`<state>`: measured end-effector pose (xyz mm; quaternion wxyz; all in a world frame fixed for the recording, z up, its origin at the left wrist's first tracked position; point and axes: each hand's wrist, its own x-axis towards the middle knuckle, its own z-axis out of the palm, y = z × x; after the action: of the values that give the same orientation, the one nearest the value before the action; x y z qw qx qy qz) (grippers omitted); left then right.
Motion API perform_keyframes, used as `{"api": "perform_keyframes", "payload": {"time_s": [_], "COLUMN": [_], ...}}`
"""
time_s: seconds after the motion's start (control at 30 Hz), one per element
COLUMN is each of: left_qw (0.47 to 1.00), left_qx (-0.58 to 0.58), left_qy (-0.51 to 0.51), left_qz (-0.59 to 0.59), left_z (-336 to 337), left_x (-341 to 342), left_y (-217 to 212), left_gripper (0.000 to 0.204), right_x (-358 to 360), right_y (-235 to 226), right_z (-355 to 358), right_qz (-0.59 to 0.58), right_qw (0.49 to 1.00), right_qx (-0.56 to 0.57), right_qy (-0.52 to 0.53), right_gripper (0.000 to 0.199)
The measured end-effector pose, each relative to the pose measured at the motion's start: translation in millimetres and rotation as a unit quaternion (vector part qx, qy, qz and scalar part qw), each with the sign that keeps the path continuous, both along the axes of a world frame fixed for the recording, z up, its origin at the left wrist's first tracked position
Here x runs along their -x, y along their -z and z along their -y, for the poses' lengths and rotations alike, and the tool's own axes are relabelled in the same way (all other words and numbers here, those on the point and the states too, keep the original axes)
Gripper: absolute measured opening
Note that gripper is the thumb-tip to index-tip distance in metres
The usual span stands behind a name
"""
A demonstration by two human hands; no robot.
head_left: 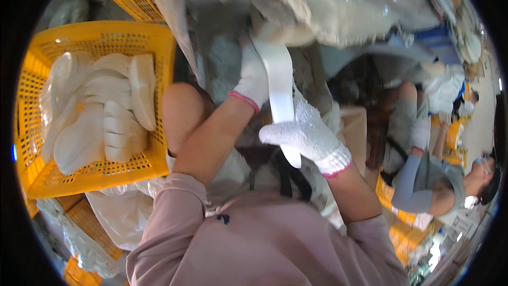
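A white foam shoe sole [282, 87] stands edge-on in front of me, its long side running up and away. My left hand [253, 77], in a white knit glove with a pink cuff, grips its far part; the fingertips are blurred. Nearer to me, my right hand [309, 135], gloved alike, closes round the lower part, thumb across the near side and fingers behind. The sole's far end meets a blurred, pale, rounded part [288, 34] under a plastic-draped cover; whether they touch, I cannot tell.
At my left a yellow plastic crate [100, 29] holds several stacked white soles [79, 137]. Another yellow crate [136, 0] stands beyond it. Plastic sheeting [338, 10] hangs over the work spot. A masked co-worker [439, 180] sits at the right among more yellow crates.
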<state>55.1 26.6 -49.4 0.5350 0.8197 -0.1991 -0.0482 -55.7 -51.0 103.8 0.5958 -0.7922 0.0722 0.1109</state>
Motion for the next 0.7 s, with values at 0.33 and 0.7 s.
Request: {"api": "perform_keyframes", "payload": {"time_s": [0.33, 0.7], "left_qw": [0.594, 0.578], "left_qx": [0.646, 0.689], "left_qy": [-0.056, -0.081], "left_qz": [-0.476, -0.43], "left_z": [-3, -11], "left_x": [44, 50], "left_y": [27, -11], "left_gripper": [0.064, 0.051], "right_x": [102, 82], "right_y": [25, 33], "right_z": [64, 40], "right_qz": [-0.022, -0.028], "right_qw": [1.0, 0.988], "right_qx": [0.004, -0.093], "right_qy": [0.003, 0.123], "right_gripper": [0.065, 0.047]}}
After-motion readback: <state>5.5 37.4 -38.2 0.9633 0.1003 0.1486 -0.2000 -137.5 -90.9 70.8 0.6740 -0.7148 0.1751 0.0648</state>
